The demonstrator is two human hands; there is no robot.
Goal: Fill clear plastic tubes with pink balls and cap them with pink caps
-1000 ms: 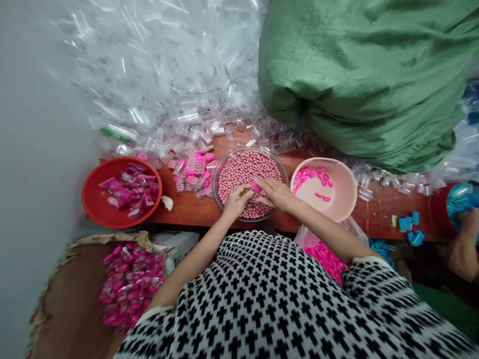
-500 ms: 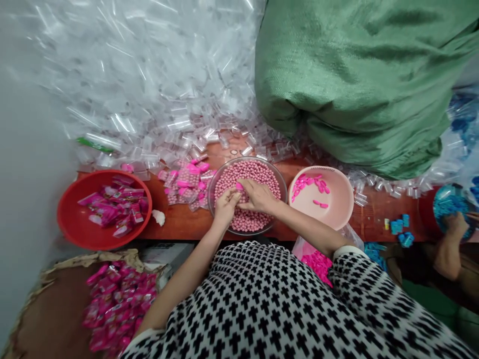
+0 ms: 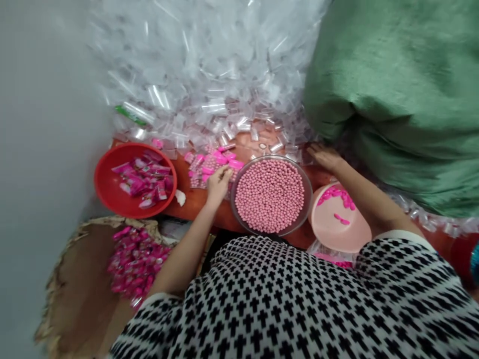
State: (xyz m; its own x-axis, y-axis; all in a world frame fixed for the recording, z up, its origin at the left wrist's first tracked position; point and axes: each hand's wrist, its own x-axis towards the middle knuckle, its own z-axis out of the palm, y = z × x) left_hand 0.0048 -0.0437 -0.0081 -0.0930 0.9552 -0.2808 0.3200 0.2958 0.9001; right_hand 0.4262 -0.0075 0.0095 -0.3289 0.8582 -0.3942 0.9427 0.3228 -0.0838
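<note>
R hand [image 3: 325, 155] is blurred, fingertips lost among clear tubes [image 3: 294, 152] by the green sack [image 3: 404, 99], so can't tell if its grip is open or closed; L hand [image 3: 220, 183] is at the edge of the pink-capped tubes [image 3: 204, 164], fingers bent, & can't make out whether its grip has anything. Sack is cut off at top & R edge, dark red tub [image 3: 462, 254] at far R too; plastic bag [image 3: 317, 248] is mostly hidden under peach basin [image 3: 340, 234]. Capped tubes lie heaped on tabletop [image 3: 195, 202] btwn red bowl [image 3: 112, 179] & bead bowl [image 3: 308, 197], long axes mixed; pink cap [image 3: 235, 164] just above L fingertips runs approx side to side; a loose clear tube [image 3: 277, 147] behind bead bowl slants, upper end to R
</note>
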